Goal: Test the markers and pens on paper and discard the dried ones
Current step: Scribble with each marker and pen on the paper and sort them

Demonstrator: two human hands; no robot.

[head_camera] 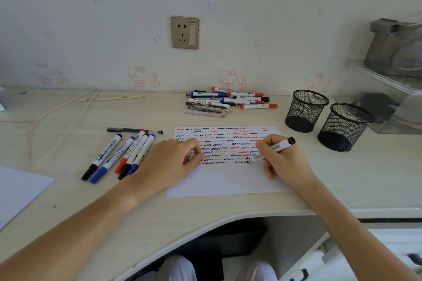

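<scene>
Testing item: black marker [271,149], pinched in right hand [283,159], fingers curled round barrel, tip on paper [228,180] at the lowest squiggle row. Left hand [169,164], fingers loosely curled, steadies the sheet. Advice: light, even stroke on blank space; judge ink clearly.

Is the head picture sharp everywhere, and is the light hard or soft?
Head view: soft, even daylight with faint shadows under both hands; the paper and the marker in the right hand are sharp; the grey object on the clear shelf at right looks blurred; wide-angle distortion curves the desk edge.
</scene>
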